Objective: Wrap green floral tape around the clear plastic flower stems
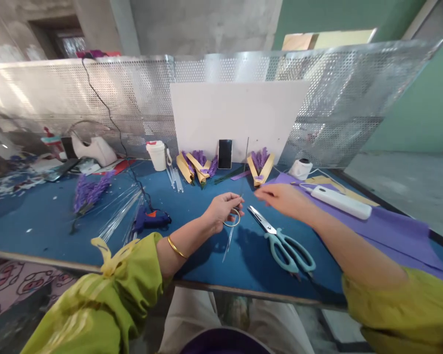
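Note:
My left hand [223,210] is pinched shut on a thin wire stem [243,169] that rises from my fingers; a small roll of tape [232,218] hangs at the same hand. My right hand [280,198] hovers just to the right, blurred by motion, fingers reaching toward the stem. Teal-handled scissors [283,239] lie on the blue table [40,221] right below my right wrist. A purple sheet [391,231] lies under my right forearm.
Finished purple flowers in tan wraps [196,167] [260,166] lean by a phone [225,154] and a white board [239,118]. A blue glue gun [149,220], loose wires [120,216], a purple bunch [90,191], a white cup [157,155] and a white oblong device [341,202] lie around.

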A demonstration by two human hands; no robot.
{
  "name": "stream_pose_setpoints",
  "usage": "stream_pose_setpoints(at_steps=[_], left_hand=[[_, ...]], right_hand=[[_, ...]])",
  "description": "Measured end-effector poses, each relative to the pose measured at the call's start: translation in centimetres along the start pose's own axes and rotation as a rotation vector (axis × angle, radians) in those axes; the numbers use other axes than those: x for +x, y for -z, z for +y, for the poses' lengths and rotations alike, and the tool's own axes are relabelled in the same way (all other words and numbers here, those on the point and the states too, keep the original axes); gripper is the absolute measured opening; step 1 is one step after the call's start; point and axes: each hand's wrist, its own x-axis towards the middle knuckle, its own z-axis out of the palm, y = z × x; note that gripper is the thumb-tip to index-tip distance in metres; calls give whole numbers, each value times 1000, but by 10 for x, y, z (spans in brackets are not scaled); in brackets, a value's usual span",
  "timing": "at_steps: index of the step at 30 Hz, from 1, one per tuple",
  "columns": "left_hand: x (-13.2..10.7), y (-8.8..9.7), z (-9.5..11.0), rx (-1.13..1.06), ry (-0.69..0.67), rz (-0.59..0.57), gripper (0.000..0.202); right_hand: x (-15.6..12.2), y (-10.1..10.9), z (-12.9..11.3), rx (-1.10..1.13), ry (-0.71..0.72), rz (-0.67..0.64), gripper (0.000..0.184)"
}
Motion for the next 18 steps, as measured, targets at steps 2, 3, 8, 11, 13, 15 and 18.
stream_pose_setpoints(at_steps=[2, 3, 8, 11, 13, 15, 18], left_hand=[[5, 2, -10, -13, -6, 4, 13], [8, 4, -14, -11, -2, 18, 14], [13, 18, -23, -15, 89, 110, 17], [12, 21, -24, -29, 154, 78, 19], [10, 20, -24, -16, 171, 51, 19], [8, 19, -25, 3, 176, 54, 22], [6, 17, -28, 65, 153, 71, 26]], right_hand=[[26, -12, -7, 563, -109, -33, 26], [36, -21, -11, 762, -143, -60, 22], [61, -66, -12, 1225, -186, -46, 18], [61, -77, -2, 1366, -184, -68, 21], [59, -80, 3, 1419, -198, -94, 22], [58, -82, 5, 1451, -218, -111, 22], [57, -85, 3, 1470, -237, -80, 23]])
